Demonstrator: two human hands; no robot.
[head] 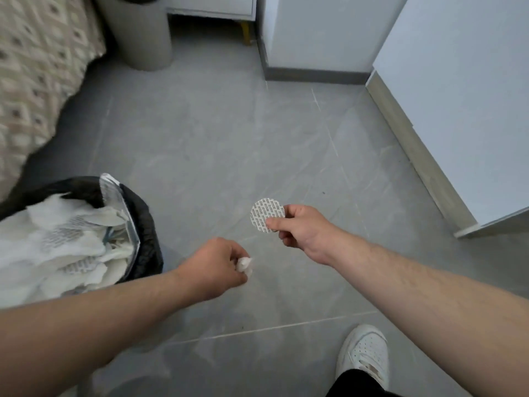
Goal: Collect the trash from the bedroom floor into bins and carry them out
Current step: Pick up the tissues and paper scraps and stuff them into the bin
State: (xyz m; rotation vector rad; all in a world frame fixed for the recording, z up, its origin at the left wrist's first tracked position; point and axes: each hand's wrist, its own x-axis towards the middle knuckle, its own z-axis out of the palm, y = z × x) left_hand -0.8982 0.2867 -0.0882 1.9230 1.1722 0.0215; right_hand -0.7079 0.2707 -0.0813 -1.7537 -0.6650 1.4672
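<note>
1. Your right hand (303, 230) is out in front of you above the floor (229, 138). Its grip is a pinch: thumb and forefinger are closed on the edge of a round white disc (266, 214) printed with rows of small grey text. The other fingers are curled beneath.
2. The disc stands nearly face-on to you, clear of the floor and well apart from either bin.
3. Your left hand (214, 265) is lower and nearer to you. Its grip is closed, with the fingers curled round a small white wad of tissue (245, 265) that shows past the knuckles.
4. That hand is just to the right of the black-lined bin (146, 242), not over its mouth.
5. The black-lined bin stands at your lower left beside the bed (37, 67). It is heaped with crumpled white paper (57, 239), some of it printed. A silvery foil piece (120, 202) leans upright against its right rim.
6. A second, grey bin (146, 32) stands at the top of the view, between the bed's corner and a white nightstand (211, 7). You cannot see what it holds.
7. A white cabinet (458, 96) runs along the right side.
8. Your white shoe (365, 351) is on the floor at the lower right.
</note>
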